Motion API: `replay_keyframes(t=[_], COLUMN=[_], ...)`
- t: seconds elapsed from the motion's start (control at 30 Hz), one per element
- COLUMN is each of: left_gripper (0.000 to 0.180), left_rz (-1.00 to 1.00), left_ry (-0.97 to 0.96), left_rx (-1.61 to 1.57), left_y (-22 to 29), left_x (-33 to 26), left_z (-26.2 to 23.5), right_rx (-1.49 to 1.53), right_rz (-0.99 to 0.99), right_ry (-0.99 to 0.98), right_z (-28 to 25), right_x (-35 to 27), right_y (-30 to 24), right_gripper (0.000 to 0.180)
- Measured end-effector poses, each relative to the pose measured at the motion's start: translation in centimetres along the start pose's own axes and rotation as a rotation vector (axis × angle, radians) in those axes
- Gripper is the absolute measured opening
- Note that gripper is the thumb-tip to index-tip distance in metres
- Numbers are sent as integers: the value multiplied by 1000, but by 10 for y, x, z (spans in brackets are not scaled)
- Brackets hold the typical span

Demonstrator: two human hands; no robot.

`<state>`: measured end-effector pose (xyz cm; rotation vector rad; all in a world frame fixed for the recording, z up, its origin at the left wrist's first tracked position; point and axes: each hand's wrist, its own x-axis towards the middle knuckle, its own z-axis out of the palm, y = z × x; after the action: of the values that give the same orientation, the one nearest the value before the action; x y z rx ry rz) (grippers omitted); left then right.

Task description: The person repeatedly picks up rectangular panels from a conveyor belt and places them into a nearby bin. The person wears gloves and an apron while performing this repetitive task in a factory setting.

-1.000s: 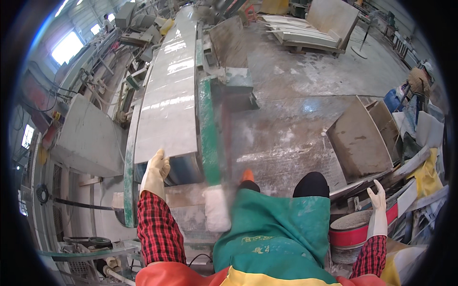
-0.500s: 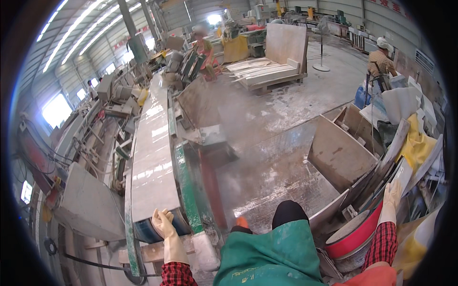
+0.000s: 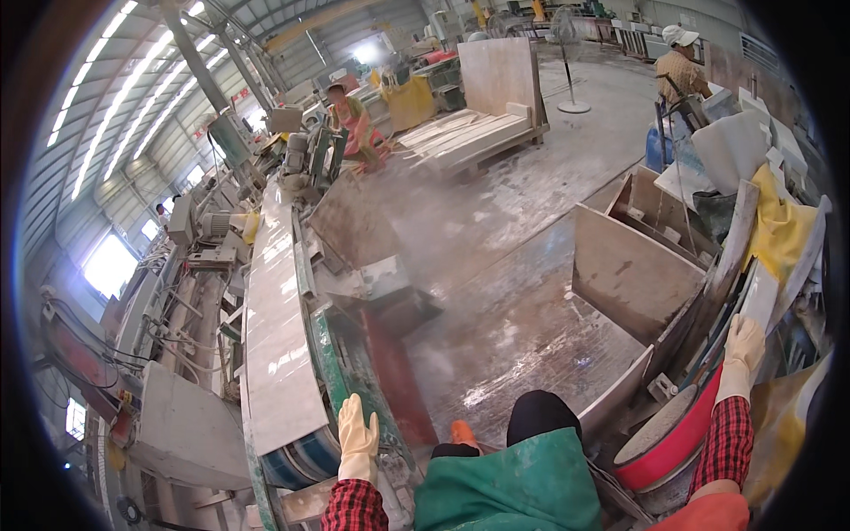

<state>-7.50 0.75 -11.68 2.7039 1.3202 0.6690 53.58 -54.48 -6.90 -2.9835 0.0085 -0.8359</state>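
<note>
Both my hands wear pale cream rubber gloves. My left hand (image 3: 357, 435) is open, palm-flat with fingers stretched forward, beside the green metal side rail (image 3: 331, 354) of a belt conveyor. Left of it, a long grey-white stone slab (image 3: 282, 389) lies on the conveyor, its near end close to the blue roller (image 3: 305, 451). On the right, my right hand (image 3: 742, 350) has its fingers bent over the near end of a white stone strip (image 3: 760, 294), which leans among other pieces. Its fingertips are partly hidden.
A red-rimmed round drum (image 3: 668, 442) stands below my right forearm. Brown stone panels (image 3: 633, 274) form a bin ahead of it, with yellow cloth (image 3: 784, 226) at the right. Farther off are a pallet of stone strips (image 3: 469, 137), a standing fan (image 3: 571, 71) and two people.
My left hand has left the slab's near end, moved right to the green rail and straightened its fingers. My right hand stays at the white strip. The view has shifted slightly.
</note>
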Motion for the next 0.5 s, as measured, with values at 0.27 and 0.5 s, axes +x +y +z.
replay_keyframes(t=[0.27,0.5], left_gripper=[54,51], left_rz=[-55,-59], left_ry=[46,83], left_rx=[-79,-103], left_y=[7,16], left_x=[-1,9], left_z=[-4,-5], right_rx=[69,76], right_rz=[-53,-66], right_ry=[-44,-57], right_z=[12,29], right_x=[-2,-2], right_y=[14,19], right_gripper=[48,51])
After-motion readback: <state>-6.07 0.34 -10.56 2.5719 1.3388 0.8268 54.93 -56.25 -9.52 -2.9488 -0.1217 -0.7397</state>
